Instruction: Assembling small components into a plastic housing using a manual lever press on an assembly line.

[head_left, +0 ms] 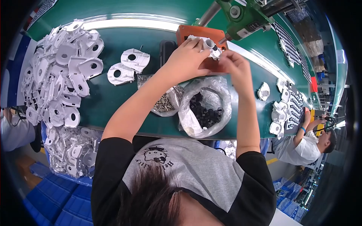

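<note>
My left hand [188, 58] has its fingers over a white plastic part [208, 44] with a round tube, gripping it against the orange base [184, 33] of a green press [241, 19]. A small black piece [215, 48] shows beside the tube, near the press's pointed tip. Just right of the part, my right hand [236, 67] is closed, thumb and fingertips together; what they hold, if anything, is hidden. Closer to me stand an open plastic bag of black pieces [205, 113] and a bag of metal screws or pins [164, 103].
White plastic housings [62, 71] form a big heap at the left, with two loose housings [132, 60] beside it. More white parts [279, 116] lie at the right near a dark tray [296, 109]. A co-worker [301, 147] works at the far right; another person's sleeve [17, 132] shows left.
</note>
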{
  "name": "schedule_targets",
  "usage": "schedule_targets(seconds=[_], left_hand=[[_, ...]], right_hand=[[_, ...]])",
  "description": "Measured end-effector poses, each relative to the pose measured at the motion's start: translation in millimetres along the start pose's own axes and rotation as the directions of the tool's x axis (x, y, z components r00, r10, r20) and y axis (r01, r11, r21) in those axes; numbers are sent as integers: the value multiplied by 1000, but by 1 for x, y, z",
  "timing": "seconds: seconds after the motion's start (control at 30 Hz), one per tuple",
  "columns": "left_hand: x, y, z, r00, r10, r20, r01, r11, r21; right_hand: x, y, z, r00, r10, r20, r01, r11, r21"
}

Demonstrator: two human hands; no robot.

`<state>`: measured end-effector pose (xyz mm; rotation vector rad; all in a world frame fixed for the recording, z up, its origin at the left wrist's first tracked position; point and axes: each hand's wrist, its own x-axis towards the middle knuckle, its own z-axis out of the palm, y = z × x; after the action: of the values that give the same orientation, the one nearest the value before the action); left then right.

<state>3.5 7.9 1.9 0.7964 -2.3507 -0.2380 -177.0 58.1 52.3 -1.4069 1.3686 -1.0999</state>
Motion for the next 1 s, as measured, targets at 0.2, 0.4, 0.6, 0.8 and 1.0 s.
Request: schedule_targets(seconds=[0.2,0.4,0.6,0.8,1.0], left_hand=[[-1,5,2,1000,-13,14,12,999,52],[-2,5,-1,1000,-19,10,18,999,36],[-1,4,2,1000,0,13,0,999,36],[-1,5,1,1000,-22,5,22,999,37],[-1,6,0,999,-32,14,32,999,6]], right_hand=[[43,34,-29,994,-89,-58,85,995,-55],[54,39,-25,1000,19,7,-19,998,-59],[58,43,-26,998,70,2,-70,995,69],[58,43,-22,1000,-7,1,7,999,45],[61,46,-19,999,-11,-36,10,999,-31]])
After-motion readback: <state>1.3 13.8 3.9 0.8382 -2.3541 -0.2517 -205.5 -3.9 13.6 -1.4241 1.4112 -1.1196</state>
